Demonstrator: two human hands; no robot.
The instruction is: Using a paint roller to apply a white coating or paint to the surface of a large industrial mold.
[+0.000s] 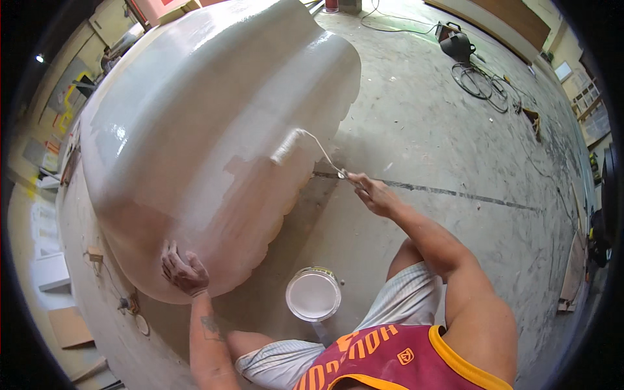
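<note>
A large curved, ridged shell point(214, 123) fills the left and middle of the view, part coated in glossy pale grey, part bare pinkish near me. My right hand point(372, 194) grips the handle of a paint roller point(286, 147). Its white sleeve rests against the shell's right side, on the pale coating. My left hand point(186, 268) lies on the shell's near pinkish end, fingers stretched out and apart, holding nothing. A round bucket point(313, 295) of whitish paint stands on the floor between my knees and the shell.
Right of the shell runs a grey concrete floor point(416, 123) with a dark line across it. A black welding helmet point(457, 45) and coiled cables point(481, 84) lie at the far right. A brown cardboard piece point(69, 327) lies at the lower left, near white panels.
</note>
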